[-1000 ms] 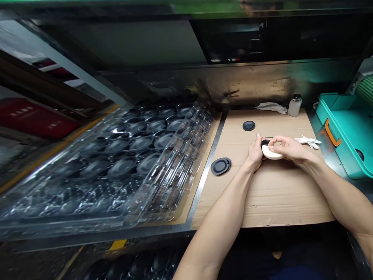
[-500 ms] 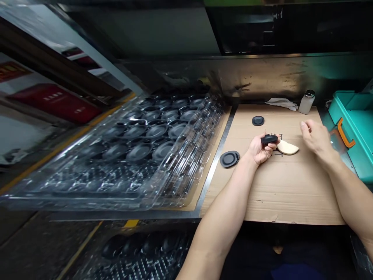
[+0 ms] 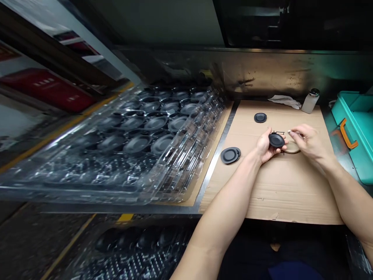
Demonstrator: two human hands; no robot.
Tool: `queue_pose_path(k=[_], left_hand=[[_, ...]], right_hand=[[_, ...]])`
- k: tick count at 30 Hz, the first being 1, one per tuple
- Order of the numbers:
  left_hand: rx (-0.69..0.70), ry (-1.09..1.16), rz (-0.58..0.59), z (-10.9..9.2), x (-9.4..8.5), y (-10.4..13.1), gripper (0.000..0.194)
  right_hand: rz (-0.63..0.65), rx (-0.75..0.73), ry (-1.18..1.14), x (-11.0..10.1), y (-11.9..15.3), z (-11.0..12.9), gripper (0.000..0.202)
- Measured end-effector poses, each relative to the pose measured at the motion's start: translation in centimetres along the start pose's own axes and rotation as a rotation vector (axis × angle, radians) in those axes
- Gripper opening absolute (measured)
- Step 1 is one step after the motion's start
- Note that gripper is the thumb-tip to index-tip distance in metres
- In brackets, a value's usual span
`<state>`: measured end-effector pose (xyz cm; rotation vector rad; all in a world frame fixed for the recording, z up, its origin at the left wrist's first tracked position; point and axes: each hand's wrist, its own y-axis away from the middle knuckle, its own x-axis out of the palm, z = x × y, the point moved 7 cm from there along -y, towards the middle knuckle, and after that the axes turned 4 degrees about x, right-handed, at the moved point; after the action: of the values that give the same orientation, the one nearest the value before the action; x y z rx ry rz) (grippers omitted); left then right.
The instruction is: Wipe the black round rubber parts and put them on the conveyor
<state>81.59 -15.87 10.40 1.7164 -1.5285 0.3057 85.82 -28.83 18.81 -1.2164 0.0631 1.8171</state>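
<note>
My left hand (image 3: 264, 148) is closed round the edge of a black round plastic part (image 3: 276, 140), whose dished face is turned up. Just right of it, my right hand (image 3: 305, 140) is in a pinch; a small pale spot shows at its fingertips, too small to name. Under that hand a cream-coloured round pad (image 3: 292, 147) lies on the cardboard sheet (image 3: 279, 186), partly covered by the fingers. Two similar black pieces rest on the cardboard: a smaller disc (image 3: 260, 117) farther back and a larger one (image 3: 230, 155) at the left edge.
Clear plastic trays (image 3: 163, 182) filled with black round parts stand at the left. At the back are a capped bottle (image 3: 310, 102) and a crumpled white cloth (image 3: 284, 101). A teal box (image 3: 357, 128) with an orange handle stands right. More black parts (image 3: 140, 243) sit below the bench.
My right hand has moved left, over the pale pad and close to my left hand. The black part in my left hand has been tilted so its face shows. The view has shifted slightly.
</note>
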Motion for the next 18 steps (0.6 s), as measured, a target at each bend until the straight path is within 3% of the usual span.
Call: queue_pose_path(k=[5,8,13,18], left_hand=[[0.196,-0.169,-0.115,0.8,0.3,-0.1,0.06],[0.186,-0.19,-0.099,1.0,0.6,0.0,0.061],[0.042,-0.124,-0.036,0.7,0.3,0.1,0.072],[-0.061,0.004,-0.024,0.1,-0.4,0.5,0.054]], right_hand=[[0.036,-0.08,0.108,3.3,1.1,1.9,0.037],[0.041,-0.082,0.21,3.8,1.1,1.3,0.036],[0.001,0.01,0.237,2.3,0.7,-0.7,0.036],[-0.136,0.078,-0.01,0.5,0.6,-1.1,0.033]])
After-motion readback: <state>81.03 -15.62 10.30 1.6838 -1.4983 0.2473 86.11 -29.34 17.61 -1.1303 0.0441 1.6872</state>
